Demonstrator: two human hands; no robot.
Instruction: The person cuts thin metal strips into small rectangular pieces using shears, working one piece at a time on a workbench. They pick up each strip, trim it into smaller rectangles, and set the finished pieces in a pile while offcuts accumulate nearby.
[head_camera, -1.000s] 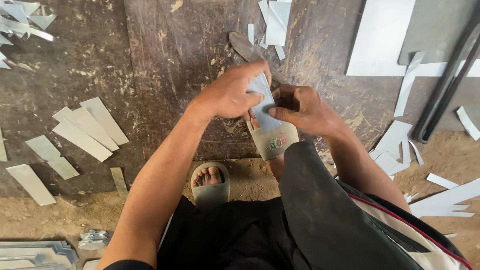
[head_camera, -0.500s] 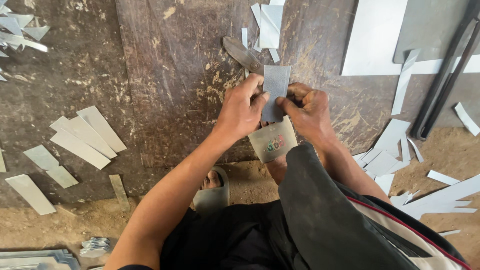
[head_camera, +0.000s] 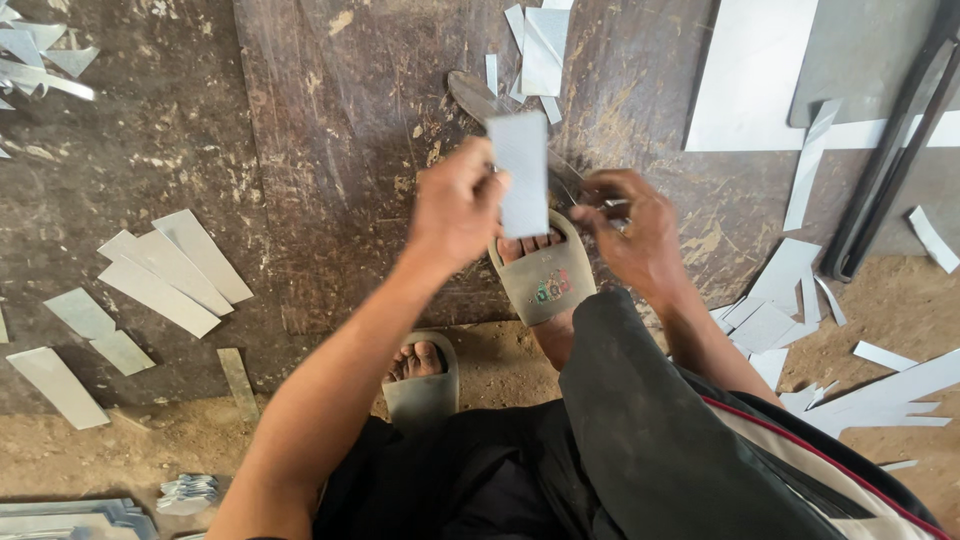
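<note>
Fingers of the left hand (head_camera: 455, 205) pinch a metal strip (head_camera: 523, 172) upright, just beyond a sandal (head_camera: 543, 285); right hand (head_camera: 628, 235) fingers curl narrow beside it, apparently mid-trimming. Realigning the strip likely comes next.

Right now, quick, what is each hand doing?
Left hand: closed, holding up a small grey metal strip.
Right hand: curled near the sandal; whether it grips anything cannot be told.

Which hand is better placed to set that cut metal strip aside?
Left, probably. The left hand already pinches the metal strip by its edge, raised off the floor. The right hand is apart from it, low beside the sandalled foot.
</note>
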